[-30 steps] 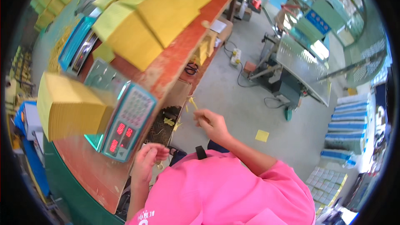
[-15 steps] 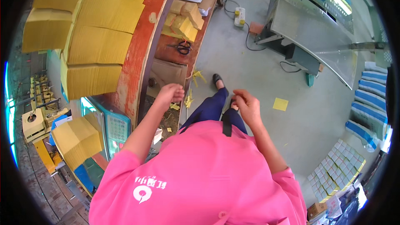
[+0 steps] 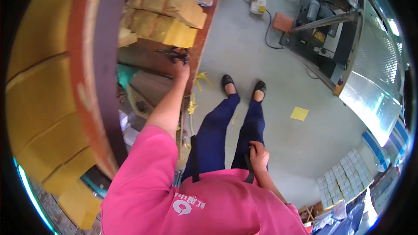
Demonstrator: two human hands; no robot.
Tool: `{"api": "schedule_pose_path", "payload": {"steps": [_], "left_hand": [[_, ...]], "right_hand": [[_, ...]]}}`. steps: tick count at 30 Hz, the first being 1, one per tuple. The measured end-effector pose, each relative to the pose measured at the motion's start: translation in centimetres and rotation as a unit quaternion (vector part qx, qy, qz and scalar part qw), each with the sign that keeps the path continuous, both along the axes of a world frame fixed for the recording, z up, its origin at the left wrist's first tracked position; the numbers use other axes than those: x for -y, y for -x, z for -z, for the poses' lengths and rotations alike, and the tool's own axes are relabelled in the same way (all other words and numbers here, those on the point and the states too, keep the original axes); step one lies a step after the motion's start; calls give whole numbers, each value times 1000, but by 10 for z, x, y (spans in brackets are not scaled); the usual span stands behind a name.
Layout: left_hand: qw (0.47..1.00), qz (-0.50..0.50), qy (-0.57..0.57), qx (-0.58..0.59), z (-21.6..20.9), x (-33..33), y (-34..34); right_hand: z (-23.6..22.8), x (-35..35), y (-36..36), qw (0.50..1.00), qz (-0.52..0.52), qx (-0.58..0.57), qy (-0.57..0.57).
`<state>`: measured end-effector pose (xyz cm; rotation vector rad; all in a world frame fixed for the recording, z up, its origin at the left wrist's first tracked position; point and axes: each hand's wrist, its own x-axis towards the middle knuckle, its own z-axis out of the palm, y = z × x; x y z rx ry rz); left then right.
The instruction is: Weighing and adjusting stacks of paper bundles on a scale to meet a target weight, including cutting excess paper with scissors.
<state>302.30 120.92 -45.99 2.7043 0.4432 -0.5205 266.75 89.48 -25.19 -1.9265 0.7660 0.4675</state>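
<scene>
On the lower wooden shelf lies a pair of dark-handled scissors (image 3: 176, 55), its blades toward the left. My left hand (image 3: 181, 68) is down at the handles with its fingers closed on them; part of the grip is too small and blurred to make out. Just beyond the scissors are paper-wrapped yellow paper stacks (image 3: 167, 30). My right hand (image 3: 259, 156) hangs beside my right thigh, fingers curled in and nothing seen in them. A black apron strap (image 3: 248, 168) runs close to its fingertips.
Tall yellow paper stacks (image 3: 43, 82) fill the upper bench at left, behind its red wooden edge (image 3: 82, 61). A power strip (image 3: 258, 1) and cable lie on the floor. A metal-topped machine (image 3: 374, 74) stands at right. A yellow sheet (image 3: 299, 113) lies on the floor.
My left hand has moved forward to the scissors on the shelf. My right hand has dropped back to my thigh. The view has shifted closer to the shelf, and both feet now show.
</scene>
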Motion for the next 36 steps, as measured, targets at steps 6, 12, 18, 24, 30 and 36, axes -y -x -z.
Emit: {"api": "schedule_pose_path", "payload": {"steps": [6, 12, 18, 24, 30, 36], "left_hand": [[950, 143, -230, -156, -16, 117, -3], [931, 290, -71, 208, -3, -27, 26], [966, 92, 227, -83, -84, 104, 81], [878, 116, 433, -170, -233, 162, 126], [902, 189, 379, -84, -342, 174, 163], [943, 125, 278, 136, -397, 171, 224]], "right_hand": [[10, 33, 14, 992, 11, -106, 69], [21, 15, -10, 998, -20, -56, 17], [-6, 40, -25, 995, 63, 2, 75], [-109, 62, -146, 967, -2, 242, 78], [-111, 68, -168, 937, -332, 59, 92], [-159, 55, -144, 899, -351, 237, 114]]}}
